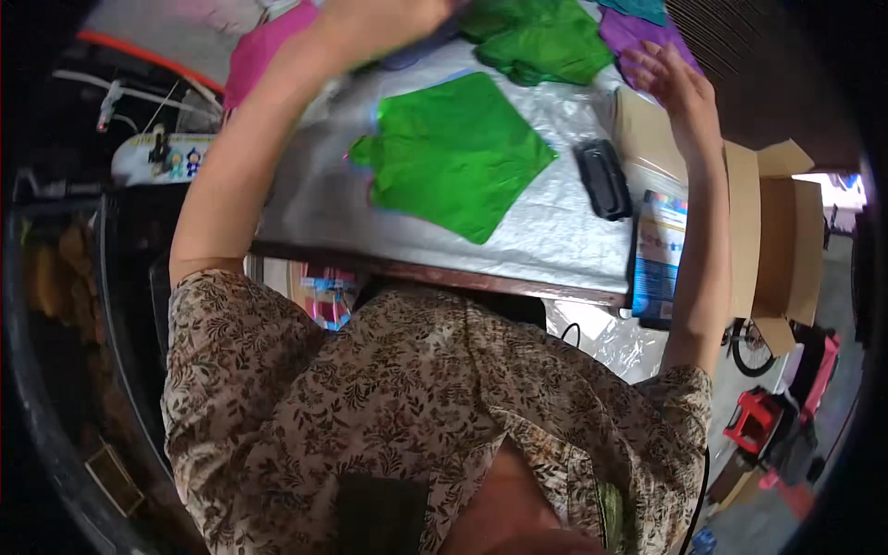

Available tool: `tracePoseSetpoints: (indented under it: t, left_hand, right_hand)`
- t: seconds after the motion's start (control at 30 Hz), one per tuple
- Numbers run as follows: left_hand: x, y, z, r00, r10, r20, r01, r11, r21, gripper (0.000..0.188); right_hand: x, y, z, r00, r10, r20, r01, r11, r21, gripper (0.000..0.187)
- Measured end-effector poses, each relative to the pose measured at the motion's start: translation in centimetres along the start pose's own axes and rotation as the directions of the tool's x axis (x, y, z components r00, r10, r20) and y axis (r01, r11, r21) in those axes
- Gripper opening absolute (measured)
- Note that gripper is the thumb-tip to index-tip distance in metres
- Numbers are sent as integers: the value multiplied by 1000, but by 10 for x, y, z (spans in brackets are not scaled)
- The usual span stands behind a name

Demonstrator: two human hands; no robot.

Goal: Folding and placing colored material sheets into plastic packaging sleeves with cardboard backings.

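A shiny green star-shaped piece (458, 157), which looks like a flat foil balloon with a small tab at its left, lies on the silvery table cover (555, 240). My left hand (398, 23) reaches across to the far edge of the table. It is blurred and partly cut off by the top of the picture, so its fingers cannot be made out. A dark blue item (421, 51) shows just beside it. My right hand (671, 79) is raised at the far right, fingers apart and holding nothing. Nearest to it are a purple piece (638, 32) and a crumpled green heap (550, 46).
A black case (603, 178) rests right of the green star. Beyond it are a cardboard carton (645, 134), a blue printed pack (659, 250) and an open cardboard box (782, 240). Pink material (264, 51) lies far left. The table's front edge (444, 274) runs before my body.
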State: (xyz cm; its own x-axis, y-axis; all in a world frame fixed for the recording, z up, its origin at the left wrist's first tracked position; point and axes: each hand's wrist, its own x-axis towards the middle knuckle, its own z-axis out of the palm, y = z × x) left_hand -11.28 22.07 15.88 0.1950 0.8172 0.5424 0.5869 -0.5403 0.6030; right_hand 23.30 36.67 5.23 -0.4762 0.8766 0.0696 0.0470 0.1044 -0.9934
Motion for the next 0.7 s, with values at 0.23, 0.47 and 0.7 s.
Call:
tracePoseSetpoints:
  t: [0.23, 0.47, 0.7]
  left_hand:
    - [-150, -42, 63, 844, 419, 335, -507, 827, 242, 22]
    - [-166, -46, 85, 797, 389, 463, -543, 798, 264, 15]
    - [-181, -61, 117, 977, 167, 136, -202, 925, 322, 14]
  right_hand:
    - [-82, -18, 90, 869, 280, 408, -453, 783, 426, 95]
    - [-84, 31, 91, 758, 541, 365, -636, 738, 226, 93]
    - [-87, 28, 101, 976, 113, 189, -40, 935, -354, 56]
